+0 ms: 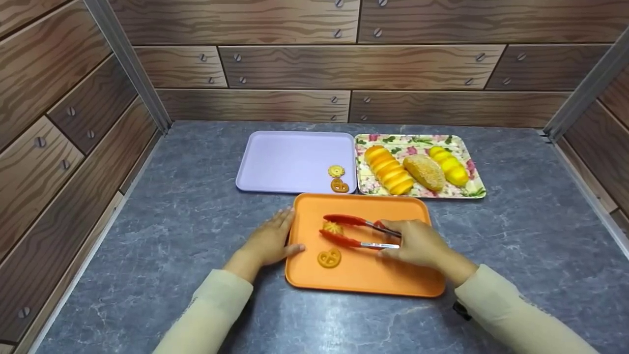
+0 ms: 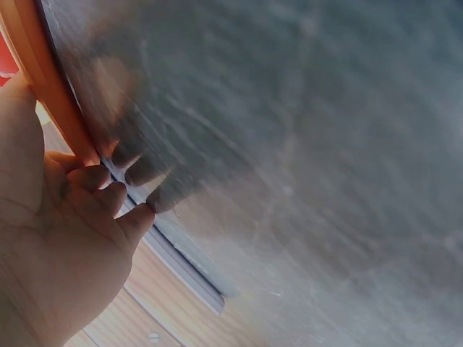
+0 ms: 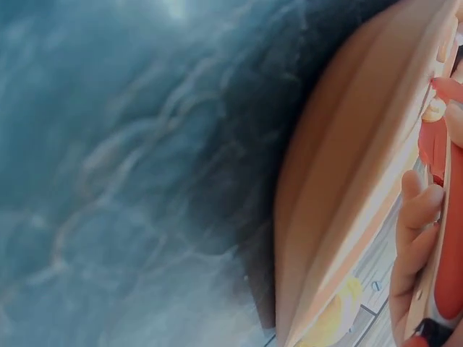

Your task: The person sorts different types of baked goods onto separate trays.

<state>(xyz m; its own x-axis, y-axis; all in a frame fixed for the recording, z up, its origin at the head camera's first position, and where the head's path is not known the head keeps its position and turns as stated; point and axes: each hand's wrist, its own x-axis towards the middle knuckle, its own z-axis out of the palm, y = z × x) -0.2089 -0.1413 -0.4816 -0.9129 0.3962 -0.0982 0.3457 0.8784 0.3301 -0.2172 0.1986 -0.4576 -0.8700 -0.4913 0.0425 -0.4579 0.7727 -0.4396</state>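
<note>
My right hand (image 1: 420, 246) grips red-tipped tongs (image 1: 346, 240) by their metal arms over the orange tray (image 1: 383, 280). Between the tong tips sits a small ridged yellow-brown cookie (image 1: 333, 228). Just below it on the tray lies a heart-shaped pretzel (image 1: 329, 258). My left hand (image 1: 268, 243) holds the tray's left rim, thumb over the edge and fingers along the outside. In the left wrist view the fingertips (image 2: 141, 215) are by the rim, close to the tabletop. The right wrist view shows only part of the red tongs (image 3: 450, 246) and curled fingers (image 3: 416, 238).
Behind, a lilac tray (image 1: 290, 160) bears a round cookie (image 1: 336, 171) and a pretzel (image 1: 339, 185) at its front right corner. A floral tray (image 1: 471, 192) beside it carries a striped loaf (image 1: 388, 169), a seeded bun (image 1: 424, 172) and a yellow loaf (image 1: 448, 166). Wood-patterned walls surround the grey table.
</note>
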